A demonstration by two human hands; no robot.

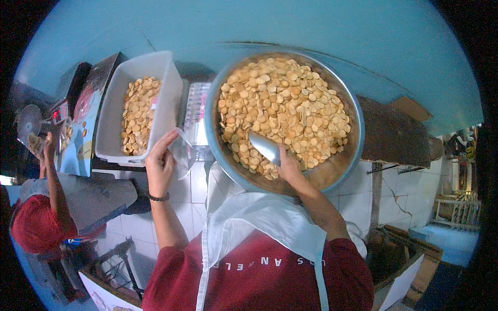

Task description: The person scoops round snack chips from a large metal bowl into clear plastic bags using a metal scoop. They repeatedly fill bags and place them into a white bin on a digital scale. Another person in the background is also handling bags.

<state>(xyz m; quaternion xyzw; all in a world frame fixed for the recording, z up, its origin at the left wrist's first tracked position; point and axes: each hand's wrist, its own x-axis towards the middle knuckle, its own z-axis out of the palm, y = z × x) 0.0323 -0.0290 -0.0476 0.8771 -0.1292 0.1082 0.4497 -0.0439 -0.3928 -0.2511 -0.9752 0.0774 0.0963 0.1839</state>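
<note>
A wide round metal basin (358, 129) in front of me holds a heap of small, round, pale-brown crackers (290, 103). My right hand (288, 165) grips a metal scoop (265, 148) over the near part of the heap, its tip down at the crackers. Left of the basin, the fingers of my left hand (160, 168) pinch a clear plastic bag (182, 155) by its upper edge. The bag hangs between that hand and the basin. Just beyond my left hand stands a white plastic tub (111, 109) with more such crackers inside.
Between tub and basin lies a pale printed stack (197, 111). At far left another person in a red shirt (41, 225) holds a small bag near a scale with a red display (60, 113). A brown bench (389, 129) adjoins the basin on the right; a blue wall (290, 26) rises behind.
</note>
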